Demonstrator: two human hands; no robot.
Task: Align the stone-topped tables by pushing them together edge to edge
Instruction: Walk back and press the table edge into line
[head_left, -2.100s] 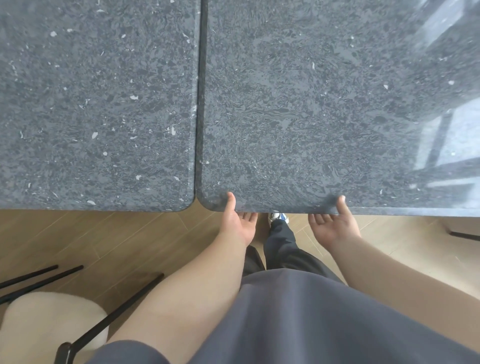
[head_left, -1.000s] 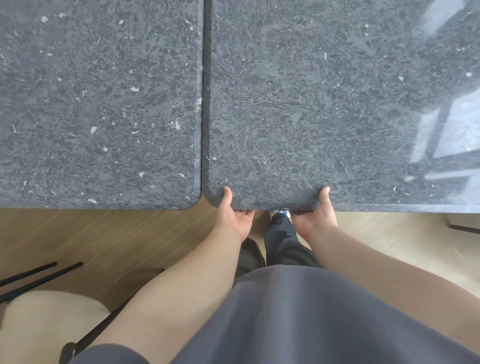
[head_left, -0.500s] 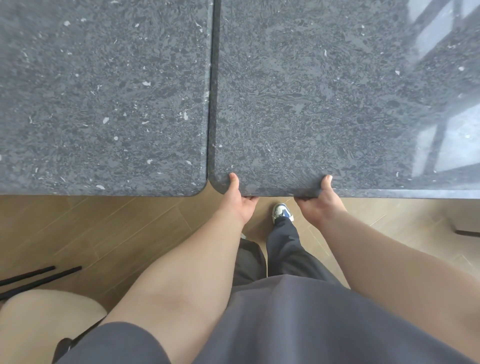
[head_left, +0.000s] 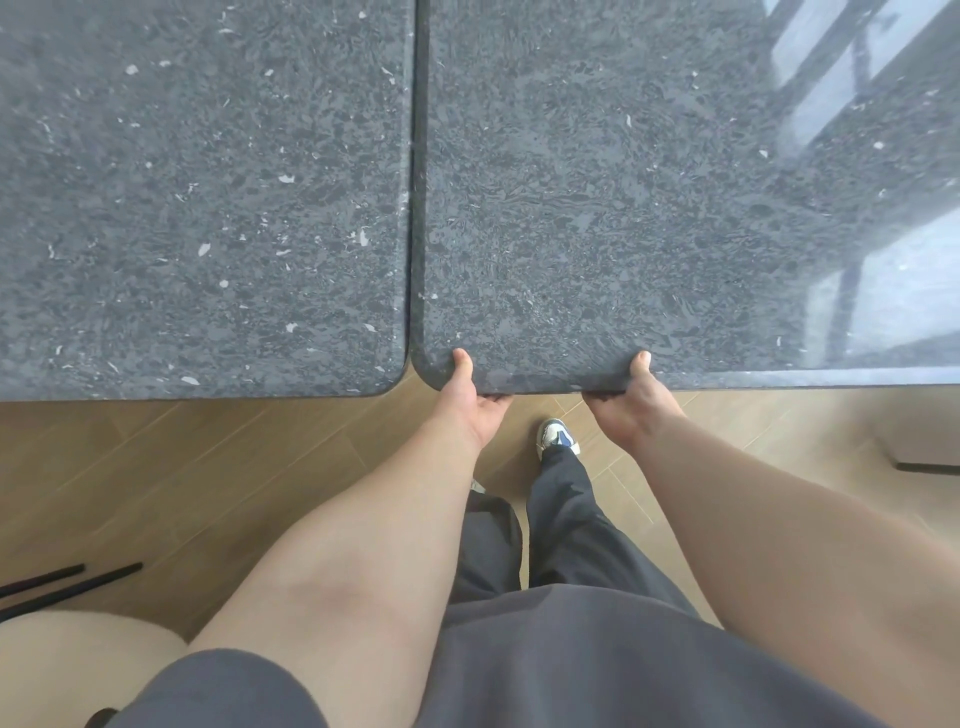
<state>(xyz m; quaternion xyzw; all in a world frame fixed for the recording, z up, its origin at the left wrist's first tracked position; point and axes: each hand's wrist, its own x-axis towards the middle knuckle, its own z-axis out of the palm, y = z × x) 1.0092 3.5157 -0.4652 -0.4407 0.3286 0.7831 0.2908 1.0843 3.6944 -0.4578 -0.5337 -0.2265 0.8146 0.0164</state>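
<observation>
Two dark grey speckled stone-topped tables stand side by side. The left table (head_left: 202, 197) and the right table (head_left: 623, 197) are parted by a thin dark seam running up the frame; their near edges lie almost level. My left hand (head_left: 470, 400) grips the right table's near edge beside its rounded corner, thumb on top, fingers under. My right hand (head_left: 631, 400) grips the same edge further right, thumb on top, fingers curled beneath and hidden.
Wooden plank floor (head_left: 234, 467) lies below the edges. A beige chair seat (head_left: 78, 660) with black metal legs (head_left: 67, 582) sits at lower left. A pale furniture base (head_left: 924, 447) stands at the right. My shoe (head_left: 558, 436) is between my hands.
My right hand slid left along the edge and closed its fingers under it. The gap between the tables narrowed to a thin seam, and the view shifted a little.
</observation>
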